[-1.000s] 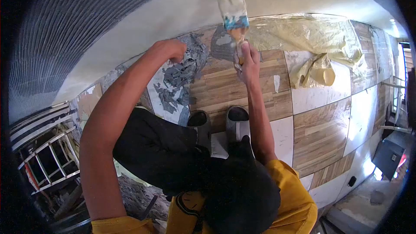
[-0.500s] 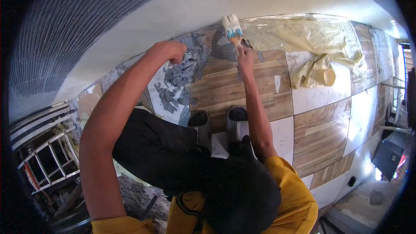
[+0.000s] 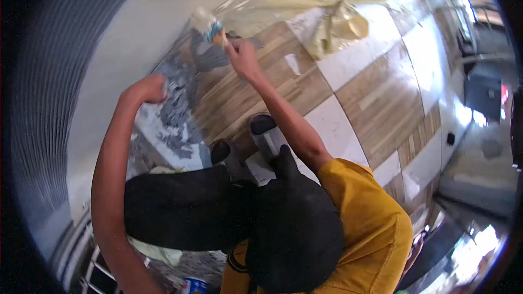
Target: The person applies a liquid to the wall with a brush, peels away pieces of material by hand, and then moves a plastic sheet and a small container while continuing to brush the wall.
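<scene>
My right hand (image 3: 243,57) is wrapped round the wooden handle of a paintbrush (image 3: 214,29). Its bristles are coated in off-white paint and point at the foot of the pale wall band (image 3: 117,49), where blur hides whether they touch. My left hand (image 3: 147,88) is curled closed near the wall's base, over crumpled grey scraps (image 3: 177,103) on the floor. What its fingers hold, if anything, is hidden. Beyond the brush, a yellowish plastic sheet (image 3: 272,0) lies along the wall, with a bunched part (image 3: 340,30) on the tiles.
Wood-pattern tiles (image 3: 381,100) alternate with white ones (image 3: 327,128) under my shoes (image 3: 267,130). Dark grey ridged cladding (image 3: 52,92) rises at the left. A metal ladder-like frame (image 3: 98,269) stands lower left, near a blue can (image 3: 194,286). A dark box (image 3: 484,98) sits at the right.
The view has turned, so the floor and wall appear rotated and shifted left. The brush is still in my right hand by the wall's foot, and my left hand stays closed.
</scene>
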The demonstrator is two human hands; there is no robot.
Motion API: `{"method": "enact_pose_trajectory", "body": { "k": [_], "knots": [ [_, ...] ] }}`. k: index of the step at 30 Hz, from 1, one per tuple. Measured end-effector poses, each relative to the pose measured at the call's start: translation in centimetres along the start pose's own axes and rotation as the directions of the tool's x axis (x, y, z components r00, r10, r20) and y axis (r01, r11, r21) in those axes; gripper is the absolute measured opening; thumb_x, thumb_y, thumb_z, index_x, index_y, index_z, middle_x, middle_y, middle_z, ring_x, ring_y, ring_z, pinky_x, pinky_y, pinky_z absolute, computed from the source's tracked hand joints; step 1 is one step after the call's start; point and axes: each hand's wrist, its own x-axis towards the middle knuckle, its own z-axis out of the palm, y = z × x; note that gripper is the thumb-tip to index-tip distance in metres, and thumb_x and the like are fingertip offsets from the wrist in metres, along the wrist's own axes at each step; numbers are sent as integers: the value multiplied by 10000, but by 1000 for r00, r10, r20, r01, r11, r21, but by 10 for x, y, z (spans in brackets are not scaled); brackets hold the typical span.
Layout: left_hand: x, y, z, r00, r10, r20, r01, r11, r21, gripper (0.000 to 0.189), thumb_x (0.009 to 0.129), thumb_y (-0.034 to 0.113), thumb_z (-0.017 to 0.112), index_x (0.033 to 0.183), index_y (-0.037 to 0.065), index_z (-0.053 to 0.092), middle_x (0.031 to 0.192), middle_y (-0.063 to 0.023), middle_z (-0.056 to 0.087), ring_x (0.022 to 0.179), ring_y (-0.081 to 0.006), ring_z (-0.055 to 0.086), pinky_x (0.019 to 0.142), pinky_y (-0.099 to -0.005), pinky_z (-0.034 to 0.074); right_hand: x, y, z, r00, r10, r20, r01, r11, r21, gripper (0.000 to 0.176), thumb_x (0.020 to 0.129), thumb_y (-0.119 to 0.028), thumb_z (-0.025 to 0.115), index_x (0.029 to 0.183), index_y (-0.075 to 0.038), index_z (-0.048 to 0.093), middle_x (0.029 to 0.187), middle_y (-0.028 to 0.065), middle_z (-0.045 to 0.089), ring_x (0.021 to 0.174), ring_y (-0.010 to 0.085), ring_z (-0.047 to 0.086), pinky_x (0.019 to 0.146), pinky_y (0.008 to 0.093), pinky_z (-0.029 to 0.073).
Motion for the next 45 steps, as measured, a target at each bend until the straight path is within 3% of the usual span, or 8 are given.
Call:
{"method": "enact_pose_trajectory", "body": {
  "k": [3, 7, 8, 11, 13, 27, 30, 45],
  "knots": [
    [1, -10, 14, 1000, 19, -7, -20, 973, -228, 254, 788, 234, 708, 730, -12, 690, 695, -229, 651, 682, -344, 659, 676, -442, 504, -68, 36, -67, 995, 66, -70, -56, 990, 132, 320, 934, -283, 593, 1041, 9, 668, 719, 154, 645, 632, 252, 609, 621, 397, 468],
    [4, -10, 12, 997, -63, 41, 68, 989, -135, 245, 807, 207, 695, 675, -1, 688, 642, -190, 635, 619, -305, 634, 649, -424, 487, -128, 36, -206, 899, 230, -374, -208, 973, 98, 301, 977, -294, 541, 1114, -54, 661, 625, 77, 540, 567, 158, 512, 563, 328, 427],
    [8, -18, 14, 999, -36, 33, 41, 985, -170, 229, 806, 194, 688, 686, -2, 692, 654, -189, 643, 621, -298, 633, 652, -419, 488, -136, 24, -243, 859, 281, -428, -360, 926, -113, 279, 991, -273, 504, 1120, -71, 647, 601, 103, 512, 544, 162, 496, 538, 342, 408],
    [19, -2, -1, 987, -52, 154, 73, 989, -129, 178, 805, 153, 669, 739, -9, 705, 719, -190, 675, 681, -281, 659, 677, -408, 499, -143, 30, -307, 778, 45, -627, -369, 841, -396, 261, 963, -271, 548, 1107, -72, 636, 783, 199, 646, 694, 363, 645, 628, 443, 486],
    [27, 3, 0, 993, -22, 115, 37, 992, -122, 167, 804, 144, 665, 743, -6, 709, 745, -190, 685, 714, -282, 671, 693, -404, 506, -141, 52, -331, 743, -38, -668, -385, 792, -474, 266, 956, -280, 562, 1108, -76, 640, 847, 204, 658, 743, 370, 655, 660, 454, 498],
    [23, -11, 6, 990, -116, 75, 119, 992, -40, 307, 828, 231, 693, 917, -54, 622, 984, -274, 657, 960, -410, 639, 834, -463, 500, -106, 106, -327, 774, -16, -633, -410, 750, -520, 319, 930, -297, 599, 1142, -67, 659, 999, 203, 668, 921, 387, 644, 803, 479, 501],
    [9, 3, 2, 994, -88, -60, 91, 995, 43, 173, 808, 143, 672, 753, -14, 718, 798, -181, 717, 782, -286, 705, 736, -411, 535, -104, 107, -328, 776, -25, -630, -399, 755, -521, 316, 930, -290, 597, 1145, -68, 661, 1001, 203, 669, 918, 390, 645, 803, 478, 502],
    [5, 3, -1, 992, -119, 42, 117, 992, 39, 256, 804, 210, 715, 791, -40, 663, 820, -248, 684, 807, -376, 682, 737, -454, 520, -96, 101, -331, 810, -55, -584, -366, 731, -576, 322, 928, -296, 590, 1125, -56, 674, 962, 201, 674, 854, 391, 657, 773, 484, 507]
  ]
}}
